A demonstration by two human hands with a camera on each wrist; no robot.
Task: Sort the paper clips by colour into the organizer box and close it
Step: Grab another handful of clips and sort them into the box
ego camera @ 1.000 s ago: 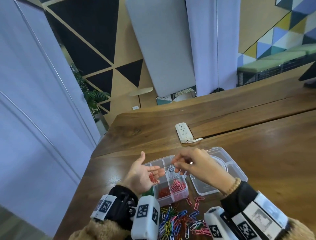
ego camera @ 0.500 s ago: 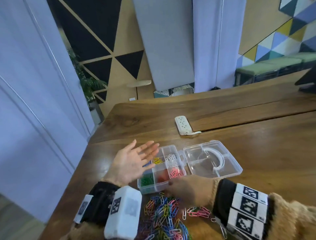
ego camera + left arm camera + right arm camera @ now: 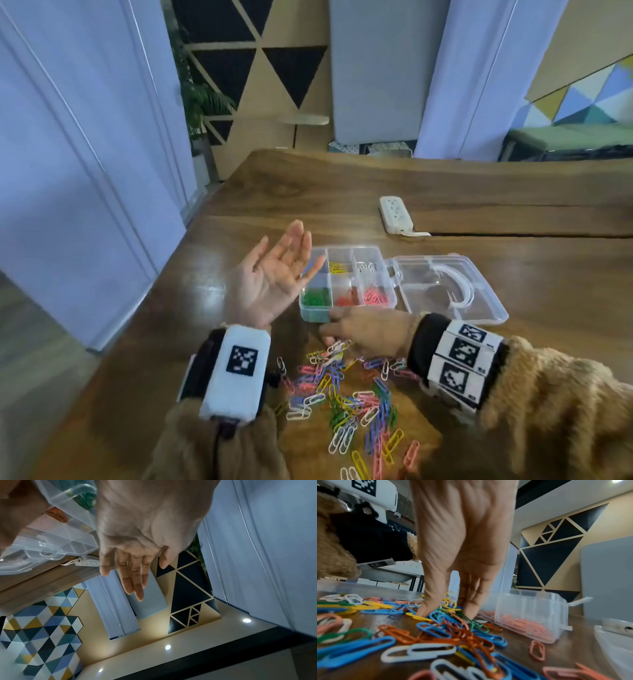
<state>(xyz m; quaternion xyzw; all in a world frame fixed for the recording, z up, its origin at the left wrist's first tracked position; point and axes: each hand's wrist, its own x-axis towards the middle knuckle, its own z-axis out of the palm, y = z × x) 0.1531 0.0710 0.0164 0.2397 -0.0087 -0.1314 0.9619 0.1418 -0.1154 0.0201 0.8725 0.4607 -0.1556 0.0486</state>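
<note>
The clear organizer box (image 3: 390,287) stands open on the table. Its compartments hold green (image 3: 315,298), red (image 3: 347,300), pink (image 3: 375,296), yellow (image 3: 337,268) and white clips (image 3: 366,269). A loose pile of mixed paper clips (image 3: 342,394) lies in front of it. My left hand (image 3: 284,246) hovers palm up beside the box's left end, fingers straight and nothing in it. My right hand (image 3: 330,341) is down on the far edge of the pile. In the right wrist view the right hand's (image 3: 446,614) thumb and fingers touch the clips with a gap between them.
The box's clear lid (image 3: 479,308) lies flat open to the right, its white handle inside. A white power strip (image 3: 395,214) sits farther back. The table's left edge (image 3: 164,291) runs close to my left arm. The organizer box (image 3: 530,609) stands right of my fingers.
My right hand came down from above the box to the clip pile and stays there. The red clips that lay in my left palm are gone; the palm is empty.
</note>
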